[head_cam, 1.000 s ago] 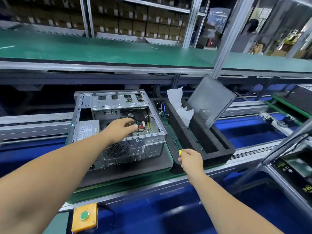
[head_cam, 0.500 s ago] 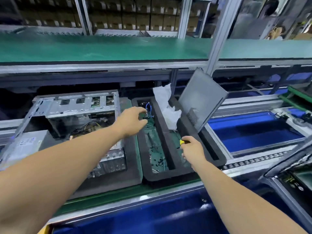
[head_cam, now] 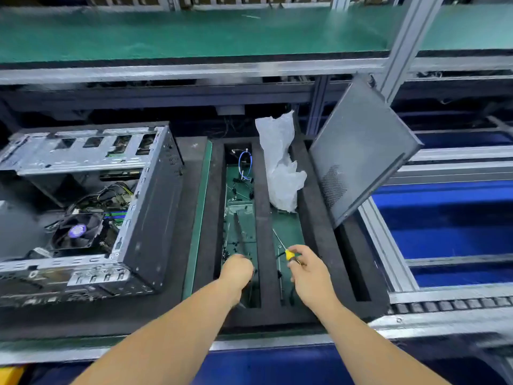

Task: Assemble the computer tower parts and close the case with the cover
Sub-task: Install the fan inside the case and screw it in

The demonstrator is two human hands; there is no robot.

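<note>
The open grey metal computer tower (head_cam: 91,207) lies on its side at the left, on dark foam. Beside it, the left hand (head_cam: 237,270) dips, fingers curled, into the black foam tray (head_cam: 313,218) among small screws; whether it holds one, I cannot tell. The right hand (head_cam: 309,270) grips a yellow-handled screwdriver (head_cam: 288,254). The dark perforated cover panel (head_cam: 361,151) leans at the tray's right.

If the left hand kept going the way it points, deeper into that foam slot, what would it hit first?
Probably the loose small black screws on the slot's green floor, just ahead of the left hand; the blue cable lies much further along. Depth is hard to judge.
</note>
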